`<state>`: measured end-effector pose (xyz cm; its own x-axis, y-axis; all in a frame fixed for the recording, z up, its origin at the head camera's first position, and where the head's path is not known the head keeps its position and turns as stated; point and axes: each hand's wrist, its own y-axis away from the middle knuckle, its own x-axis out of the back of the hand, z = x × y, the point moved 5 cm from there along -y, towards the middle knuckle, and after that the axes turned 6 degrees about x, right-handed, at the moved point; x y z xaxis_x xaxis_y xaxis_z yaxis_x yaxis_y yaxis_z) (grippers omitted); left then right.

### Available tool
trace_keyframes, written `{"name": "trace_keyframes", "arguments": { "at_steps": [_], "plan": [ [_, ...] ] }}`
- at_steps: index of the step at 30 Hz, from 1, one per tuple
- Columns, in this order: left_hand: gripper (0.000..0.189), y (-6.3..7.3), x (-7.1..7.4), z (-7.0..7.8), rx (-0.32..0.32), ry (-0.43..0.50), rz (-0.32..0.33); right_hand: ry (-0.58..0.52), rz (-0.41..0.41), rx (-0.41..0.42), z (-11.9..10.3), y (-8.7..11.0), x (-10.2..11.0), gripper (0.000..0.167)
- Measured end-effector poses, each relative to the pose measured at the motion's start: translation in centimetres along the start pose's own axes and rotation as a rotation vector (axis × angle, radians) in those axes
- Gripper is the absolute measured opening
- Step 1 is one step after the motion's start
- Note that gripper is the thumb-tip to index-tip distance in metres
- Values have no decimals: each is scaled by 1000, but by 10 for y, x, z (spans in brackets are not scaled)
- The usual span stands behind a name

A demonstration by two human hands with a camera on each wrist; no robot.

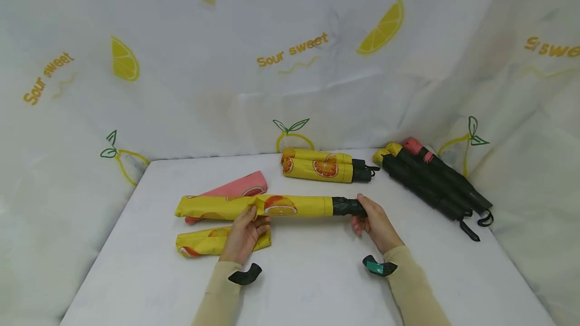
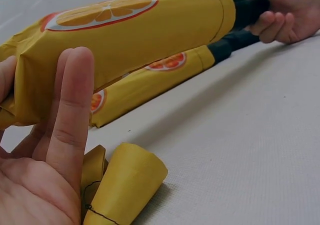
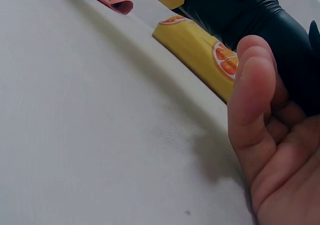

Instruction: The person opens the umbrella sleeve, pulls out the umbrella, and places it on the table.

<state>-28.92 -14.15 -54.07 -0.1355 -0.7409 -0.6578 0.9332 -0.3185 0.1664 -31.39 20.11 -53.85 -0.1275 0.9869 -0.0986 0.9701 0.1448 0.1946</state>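
A folded black umbrella (image 1: 346,207) sits inside a yellow sleeve (image 1: 312,206) printed with orange slices, its dark end sticking out on the right. My left hand (image 1: 244,233) pinches the sleeve's left part, where the cloth is creased by the thumb (image 2: 6,80). At the other end my right hand (image 1: 373,221) grips the umbrella's black end. Umbrella and sleeve lie level above the table, casting a shadow in both wrist views. Left of my left hand, yellow printed cloth (image 1: 204,208) overlaps a pink sleeve (image 1: 242,185). Another yellow sleeve (image 1: 199,244) lies nearer, partly behind that hand.
Two umbrellas in yellow sleeves (image 1: 317,169) lie at the back of the white table (image 1: 312,286). Several bare black folded umbrellas (image 1: 435,185) with yellow or red tips lie at the right edge. A white printed cloth (image 1: 204,104) hangs behind.
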Motion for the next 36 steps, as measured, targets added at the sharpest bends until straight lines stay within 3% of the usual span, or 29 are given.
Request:
{"name": "trace_keyframes", "arguments": {
  "at_steps": [5, 13, 23, 30, 36],
  "plan": [
    [15, -3, 0, 0, 0, -9, 36, -31, 22, 14, -3, 0, 2, 52],
    [17, -1, -1, 2, 7, -2, 39, -45, 23, 21, -5, -1, 1, 52],
    [21, 2, -1, -1, -9, -17, -4, -69, 44, -12, -2, 2, 2, 52],
    [23, -2, -5, 0, -23, -5, -33, -81, 75, 20, -3, 2, 6, 52],
    [26, 2, -3, 1, -19, 12, -3, -127, 76, 8, -3, 1, 6, 46]
  ]
}}
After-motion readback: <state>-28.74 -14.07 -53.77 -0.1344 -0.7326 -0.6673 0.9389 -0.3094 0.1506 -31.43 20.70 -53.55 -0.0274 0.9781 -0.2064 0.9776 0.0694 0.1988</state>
